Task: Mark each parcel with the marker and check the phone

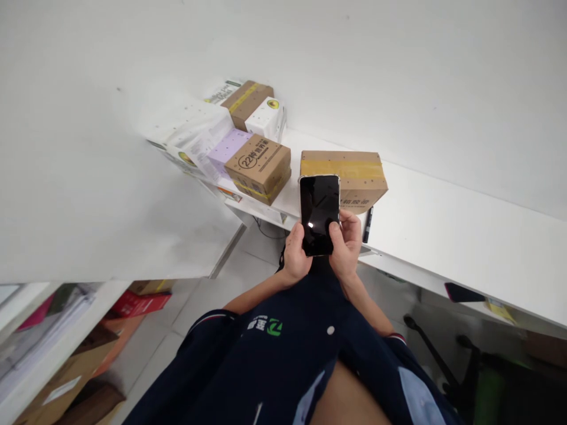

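Observation:
A smartphone [318, 203] with a dark screen and a clear case is held upright between both hands, in front of the desk edge. My left hand [296, 254] grips its lower left side, thumb along the edge. Around the lower right side closes my right hand [348, 245], its thumb over the screen. Just behind the phone, a taped cardboard box [354, 171] stands on the white desk and is partly covered by it. A black marker [368, 224] lies on the desk close to my right hand.
Several boxes are grouped at the desk's left end, among them a brown and lilac one [259, 165] and a white one with an avocado print [268, 118]. The white desk [443, 230] runs along the wall. Shelves with cartons [66, 378] are low left; a chair [469, 366] is low right.

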`<state>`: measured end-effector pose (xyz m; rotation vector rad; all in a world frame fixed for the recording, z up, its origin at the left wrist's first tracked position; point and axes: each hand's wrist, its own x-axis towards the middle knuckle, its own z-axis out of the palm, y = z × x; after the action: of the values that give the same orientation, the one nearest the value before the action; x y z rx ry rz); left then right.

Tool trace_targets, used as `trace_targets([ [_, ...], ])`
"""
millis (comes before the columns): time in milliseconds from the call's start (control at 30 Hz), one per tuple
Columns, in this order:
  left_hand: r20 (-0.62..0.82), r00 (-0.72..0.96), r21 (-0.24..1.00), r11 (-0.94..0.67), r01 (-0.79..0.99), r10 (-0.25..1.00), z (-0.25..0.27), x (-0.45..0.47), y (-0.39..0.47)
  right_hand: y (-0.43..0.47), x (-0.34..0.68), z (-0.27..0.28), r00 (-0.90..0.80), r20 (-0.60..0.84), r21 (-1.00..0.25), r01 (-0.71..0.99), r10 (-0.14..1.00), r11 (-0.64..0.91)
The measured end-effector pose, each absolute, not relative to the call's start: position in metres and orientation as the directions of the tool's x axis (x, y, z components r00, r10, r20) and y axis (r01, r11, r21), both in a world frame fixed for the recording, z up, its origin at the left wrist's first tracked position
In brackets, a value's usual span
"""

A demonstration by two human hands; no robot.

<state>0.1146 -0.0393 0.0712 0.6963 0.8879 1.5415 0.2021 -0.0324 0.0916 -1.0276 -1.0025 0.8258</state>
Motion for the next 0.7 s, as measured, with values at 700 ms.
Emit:
trace_targets([
  [700, -0.109, -0.238, 0.798, -0.057, -0.6, 0.965, 0.0655, 0.117, -0.036, -0.033, 0.2033, 0.0935, 0.282, 0.297, -0.948, -0.028, 0.912, 0.318],
])
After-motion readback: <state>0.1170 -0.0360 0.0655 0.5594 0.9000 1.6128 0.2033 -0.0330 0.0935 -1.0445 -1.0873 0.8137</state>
